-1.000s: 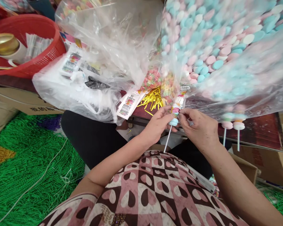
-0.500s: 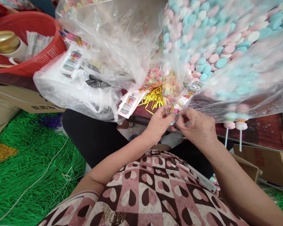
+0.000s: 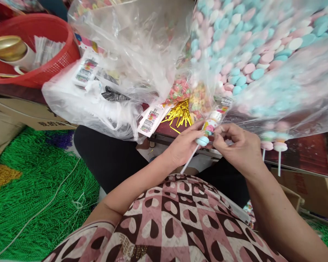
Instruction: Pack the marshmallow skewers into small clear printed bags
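A marshmallow lollipop [image 3: 203, 141] on a white stick points up and to the right, its lowest piece pale blue. Over its upper part sits a clear printed wrapper [image 3: 216, 115]. My left hand [image 3: 186, 145] is closed around the lollipop from the left, thumb against the candy above the stick. On the other side, my right hand [image 3: 235, 145] pinches the wrapper's edge with thumb and forefinger; the exact spot between the fingertips is hard to make out. Gold twist ties [image 3: 182, 113] lie in a pile just beyond my left hand.
Two finished-looking candy sticks [image 3: 280, 146] lie at the table's right edge. Behind is a large bag of pastel marshmallows [image 3: 258, 74]. Plastic bags [image 3: 120, 112], printed cards [image 3: 151, 120] and a red basket [image 3: 68, 54] are to the left. Green cord [image 3: 43, 200] covers the floor.
The lollipop tilted out of sight between my hands, then came back up, leaning further right. My right hand has shifted slightly right, drawing a little apart from my left.
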Available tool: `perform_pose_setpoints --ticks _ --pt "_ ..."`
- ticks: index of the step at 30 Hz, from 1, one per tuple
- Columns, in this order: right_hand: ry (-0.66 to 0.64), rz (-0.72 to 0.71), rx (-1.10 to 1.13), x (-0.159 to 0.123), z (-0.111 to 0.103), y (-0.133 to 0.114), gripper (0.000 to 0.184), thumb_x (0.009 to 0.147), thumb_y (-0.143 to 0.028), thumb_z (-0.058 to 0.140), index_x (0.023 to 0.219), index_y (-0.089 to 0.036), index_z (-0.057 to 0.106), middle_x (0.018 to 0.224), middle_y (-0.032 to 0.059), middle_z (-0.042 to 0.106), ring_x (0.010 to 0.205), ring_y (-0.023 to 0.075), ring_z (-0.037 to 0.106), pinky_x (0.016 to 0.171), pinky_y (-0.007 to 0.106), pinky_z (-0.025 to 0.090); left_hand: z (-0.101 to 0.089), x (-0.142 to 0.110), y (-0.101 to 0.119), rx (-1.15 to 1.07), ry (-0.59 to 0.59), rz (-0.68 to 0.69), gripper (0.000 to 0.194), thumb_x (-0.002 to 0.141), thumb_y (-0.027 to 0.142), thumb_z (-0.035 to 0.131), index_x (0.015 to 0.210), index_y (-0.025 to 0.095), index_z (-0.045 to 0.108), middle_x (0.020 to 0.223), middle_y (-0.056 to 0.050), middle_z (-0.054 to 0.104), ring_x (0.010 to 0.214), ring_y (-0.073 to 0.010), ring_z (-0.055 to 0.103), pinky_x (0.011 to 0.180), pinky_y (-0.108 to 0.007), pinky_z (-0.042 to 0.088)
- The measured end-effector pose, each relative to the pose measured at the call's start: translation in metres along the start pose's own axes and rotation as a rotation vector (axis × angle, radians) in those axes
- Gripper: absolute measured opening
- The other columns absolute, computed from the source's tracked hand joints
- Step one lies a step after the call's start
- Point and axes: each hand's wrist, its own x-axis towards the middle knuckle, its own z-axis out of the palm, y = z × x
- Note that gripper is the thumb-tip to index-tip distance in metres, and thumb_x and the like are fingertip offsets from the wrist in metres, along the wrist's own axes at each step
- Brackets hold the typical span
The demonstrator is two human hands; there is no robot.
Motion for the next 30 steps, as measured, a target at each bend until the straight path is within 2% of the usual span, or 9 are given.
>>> perform_pose_setpoints --ticks 2,7,12,15,17,21,24,26,30 --pt "0.005 -0.017 0.033 0.001 -0.003 -0.001 0.003 0.076 -0.021 0.055 0.074 -0.022 0.058 0.062 -0.0019 0.065 0.051 0.0127 0.058 0.051 0.024 0.041 -0.001 -0.001 0.002 -0.045 -0.033 -0.033 0.029 0.078 0.023 0.063 0.106 0.019 0.069 0.089 -0.003 0.069 0.075 -0.0131 0.061 0.069 -0.026 0.05" --pt "-0.105 -0.097 0.114 -0.005 0.002 -0.006 0.006 0.076 -0.018 0.053 0.072 -0.022 0.057 0.061 -0.0027 0.064 0.05 0.0112 0.057 0.05 0.023 0.042 -0.002 0.002 0.0 -0.087 0.061 0.024 0.03 0.078 0.018 0.068 0.108 0.02 0.069 0.083 -0.001 0.069 0.07 -0.0091 0.061 0.068 -0.021 0.049" --pt "-0.01 0.118 0.259 -0.022 0.006 -0.004 0.015 0.09 -0.029 0.056 0.097 -0.021 0.066 0.079 0.0021 0.073 0.066 0.0169 0.068 0.065 0.03 0.054 0.002 0.004 0.015 -0.093 0.116 0.196 0.034 0.083 0.014 0.061 0.115 0.026 0.063 0.089 0.0 0.068 0.089 -0.015 0.068 0.081 -0.028 0.052" --pt "-0.047 0.148 0.303 -0.037 0.015 -0.005 0.026 0.091 -0.034 0.059 0.111 -0.021 0.068 0.096 0.0063 0.077 0.082 0.0215 0.072 0.078 0.037 0.058 0.004 0.004 0.025 -0.127 0.12 0.277 0.031 0.085 0.013 0.06 0.113 0.027 0.061 0.094 0.001 0.068 0.098 -0.0166 0.068 0.086 -0.031 0.051" --pt "-0.056 0.141 0.302 -0.048 0.025 -0.007 0.027 0.09 -0.032 0.06 0.112 -0.02 0.071 0.095 0.0066 0.077 0.08 0.0216 0.073 0.078 0.037 0.058 0.004 0.003 0.027 -0.112 0.139 0.291 0.028 0.085 0.014 0.062 0.11 0.027 0.061 0.095 0.001 0.067 0.102 -0.0165 0.068 0.088 -0.031 0.05" --pt "0.077 0.177 0.309 -0.059 0.039 -0.009 0.022 0.091 -0.028 0.058 0.103 -0.021 0.076 0.087 0.0058 0.077 0.073 0.0206 0.072 0.072 0.034 0.058 0.004 0.001 0.023 -0.07 0.19 0.226 0.012 0.086 0.019 0.063 0.097 0.023 0.062 0.089 0.0 0.065 0.1 -0.0161 0.066 0.086 -0.031 0.05" --pt "0.086 0.218 0.337 -0.058 0.039 -0.009 0.02 0.09 -0.029 0.059 0.098 -0.021 0.076 0.091 0.0059 0.077 0.079 0.0212 0.071 0.074 0.034 0.056 0.003 0.001 0.016 -0.059 0.135 0.189 0.014 0.082 0.026 0.07 0.092 0.02 0.062 0.08 0.0 0.064 0.093 -0.0166 0.066 0.08 -0.03 0.05" --pt "0.044 0.308 0.439 -0.056 0.038 -0.01 0.021 0.091 -0.033 0.058 0.097 -0.021 0.075 0.078 0.0028 0.073 0.068 0.0178 0.065 0.066 0.031 0.053 0.002 0.0 0.01 -0.03 0.092 0.195 0.02 0.078 0.032 0.075 0.087 0.019 0.063 0.077 0.0 0.064 0.085 -0.0156 0.065 0.072 -0.027 0.049" --pt "-0.057 0.509 0.778 -0.052 0.039 -0.012 0.028 0.091 -0.045 0.059 0.095 -0.02 0.071 0.053 -0.0057 0.045 0.046 0.0099 0.039 0.045 0.023 0.032 -0.002 -0.001 0.001 0.068 0.07 0.163 0.028 0.075 0.04 0.078 0.083 0.017 0.063 0.076 -0.001 0.066 0.067 -0.0094 0.057 0.058 -0.022 0.04"
